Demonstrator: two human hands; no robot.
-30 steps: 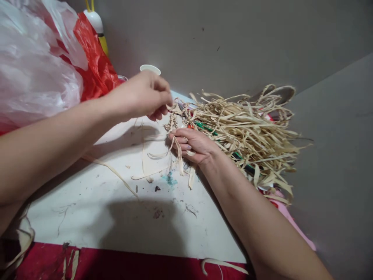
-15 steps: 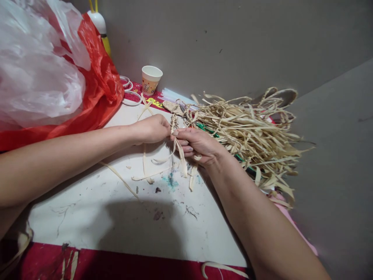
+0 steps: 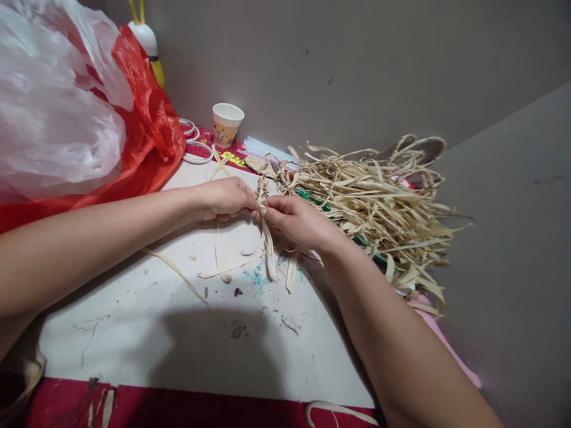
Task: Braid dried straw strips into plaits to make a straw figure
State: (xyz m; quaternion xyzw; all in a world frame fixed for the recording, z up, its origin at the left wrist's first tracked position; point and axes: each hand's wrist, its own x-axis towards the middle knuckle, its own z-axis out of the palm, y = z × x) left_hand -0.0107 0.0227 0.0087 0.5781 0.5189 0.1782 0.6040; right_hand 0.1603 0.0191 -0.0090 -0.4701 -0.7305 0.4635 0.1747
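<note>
Well, both hands (image 3: 227,198) (image 3: 298,221) pinch the braid (image 3: 263,188) between them.

It looks like a handcraft corner, though whether in a home or a small workshop cannot be told: grey walls (image 3: 379,65) meet beyond a white work surface (image 3: 147,351) marked with dark scraps (image 3: 238,292) and a turquoise stain (image 3: 256,277), a loose heap of dried plant-fibre strips (image 3: 379,205) lies at the right, and a printed paper cup (image 3: 226,128) and bulging plastic bags (image 3: 62,113) crowd the back and left
</note>
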